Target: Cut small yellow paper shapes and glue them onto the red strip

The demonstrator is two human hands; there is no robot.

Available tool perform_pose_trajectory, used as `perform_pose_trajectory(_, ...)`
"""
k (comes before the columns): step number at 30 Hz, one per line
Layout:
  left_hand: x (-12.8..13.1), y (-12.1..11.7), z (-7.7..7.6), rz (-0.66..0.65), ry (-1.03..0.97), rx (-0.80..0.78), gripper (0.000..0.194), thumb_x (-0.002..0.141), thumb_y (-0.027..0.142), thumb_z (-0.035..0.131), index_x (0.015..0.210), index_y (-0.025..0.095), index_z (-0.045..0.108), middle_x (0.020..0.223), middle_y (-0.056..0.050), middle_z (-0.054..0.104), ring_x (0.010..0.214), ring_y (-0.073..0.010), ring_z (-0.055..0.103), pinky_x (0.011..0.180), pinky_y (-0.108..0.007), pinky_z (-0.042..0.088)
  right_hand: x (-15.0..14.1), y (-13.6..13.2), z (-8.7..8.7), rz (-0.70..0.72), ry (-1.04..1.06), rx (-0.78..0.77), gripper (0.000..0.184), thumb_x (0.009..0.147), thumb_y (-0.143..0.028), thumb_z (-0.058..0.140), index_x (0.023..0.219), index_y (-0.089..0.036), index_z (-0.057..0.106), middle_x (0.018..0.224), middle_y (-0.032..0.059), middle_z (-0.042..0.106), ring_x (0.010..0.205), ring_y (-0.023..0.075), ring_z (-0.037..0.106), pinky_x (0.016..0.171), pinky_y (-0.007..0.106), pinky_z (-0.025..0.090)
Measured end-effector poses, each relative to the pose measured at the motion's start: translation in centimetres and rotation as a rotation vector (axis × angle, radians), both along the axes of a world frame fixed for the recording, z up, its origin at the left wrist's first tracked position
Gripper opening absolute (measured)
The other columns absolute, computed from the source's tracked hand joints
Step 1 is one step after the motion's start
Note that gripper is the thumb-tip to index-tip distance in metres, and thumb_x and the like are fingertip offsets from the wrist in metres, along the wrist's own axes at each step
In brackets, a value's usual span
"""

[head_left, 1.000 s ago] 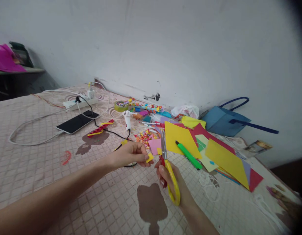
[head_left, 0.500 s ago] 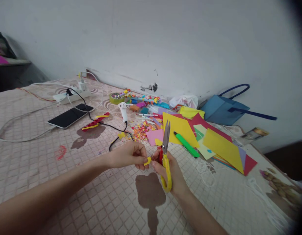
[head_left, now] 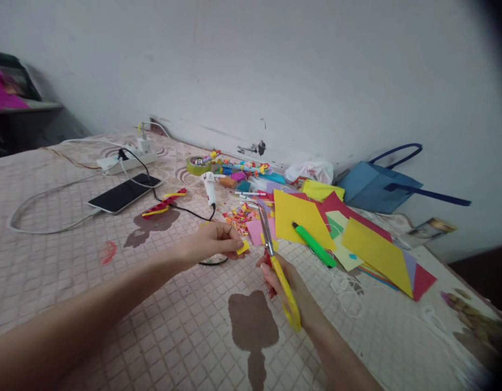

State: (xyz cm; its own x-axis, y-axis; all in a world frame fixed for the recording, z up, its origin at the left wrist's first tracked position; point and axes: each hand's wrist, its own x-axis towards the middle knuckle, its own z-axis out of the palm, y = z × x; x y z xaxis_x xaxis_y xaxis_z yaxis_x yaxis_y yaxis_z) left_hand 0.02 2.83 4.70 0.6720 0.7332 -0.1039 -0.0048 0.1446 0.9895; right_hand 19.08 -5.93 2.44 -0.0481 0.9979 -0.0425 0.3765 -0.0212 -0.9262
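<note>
Between the fingertips of my left hand is a small yellow paper piece, pinched at one edge. My right hand is closed around a pair of scissors with yellow and red handles, the blades pointing up and away from me. The blades look nearly closed and stand apart from the yellow piece. Beyond my hands lie colourful paper scraps, a pink paper piece and a yellow paper sheet. A green cutter knife rests on the sheets to the right.
A white glue gun with a black cord lies beyond my left hand. Further left are a phone, a power strip and a red-yellow strip. A blue bag leans at the wall; white string lies right.
My hands have moved apart. The left one lifted forward with the yellow piece, and the right one shifted right with the scissors. The view has turned slightly left.
</note>
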Motion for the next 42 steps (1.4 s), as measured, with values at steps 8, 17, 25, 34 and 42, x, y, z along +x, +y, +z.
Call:
perform_pose_trajectory(8, -1.2, 1.3, 0.1, 0.000, -0.105, -0.079, 0.018, 0.072, 0.028, 0.069, 0.071, 0.014, 0.057, 0.081, -0.005, 0.071, 0.081, -0.0150, 0.067, 0.076, -0.027, 0.049, 0.7, 0.0, -0.3, 0.118, -0.279, 0.003, 0.032, 0.084, -0.046, 0.049, 0.068, -0.019, 0.043, 0.056, -0.0059, 0.040, 0.044, 0.0073, 0.039, 0.040, 0.019, 0.031)
perform_pose_trajectory(17, -1.7, 2.0, -0.1, -0.025, -0.095, -0.062, 0.018, 0.074, 0.029, 0.067, 0.072, 0.014, 0.058, 0.082, -0.006, 0.071, 0.077, -0.0142, 0.067, 0.076, -0.027, 0.051, 0.5, -0.2, -0.2, 0.161, -0.300, -0.013, 0.031, 0.084, -0.044, 0.049, 0.066, -0.019, 0.044, 0.052, -0.0062, 0.039, 0.042, 0.0070, 0.037, 0.037, 0.018, 0.031)
perform_pose_trajectory(25, -1.8, 2.1, 0.0, -0.051, -0.078, -0.049, 0.016, 0.075, 0.028, 0.066, 0.072, 0.014, 0.058, 0.081, -0.005, 0.071, 0.076, -0.0137, 0.067, 0.075, -0.027, 0.051, 0.6, -0.3, -0.2, 0.163, -0.334, -0.032, 0.026, 0.084, -0.038, 0.049, 0.068, -0.018, 0.047, 0.057, -0.0050, 0.040, 0.044, 0.0070, 0.039, 0.038, 0.017, 0.031)
perform_pose_trajectory(34, -1.9, 2.1, 0.0, -0.034, -0.079, -0.045, 0.017, 0.074, 0.029, 0.067, 0.071, 0.014, 0.059, 0.081, -0.005, 0.071, 0.076, -0.0134, 0.067, 0.074, -0.027, 0.051, 0.6, -0.3, 0.1, 0.167, -0.345, -0.043, 0.025, 0.083, -0.037, 0.050, 0.067, -0.018, 0.046, 0.056, -0.0049, 0.040, 0.044, 0.0071, 0.039, 0.037, 0.017, 0.030)
perform_pose_trajectory(42, -1.8, 2.0, 0.0, -0.017, -0.103, -0.062, 0.017, 0.072, 0.028, 0.068, 0.071, 0.015, 0.059, 0.079, -0.006, 0.071, 0.074, -0.0138, 0.067, 0.071, -0.026, 0.052, 0.6, -0.3, -0.3, 0.141, -0.293, -0.050, 0.028, 0.082, -0.040, 0.053, 0.066, -0.018, 0.047, 0.056, -0.0041, 0.042, 0.043, 0.0075, 0.039, 0.036, 0.018, 0.030)
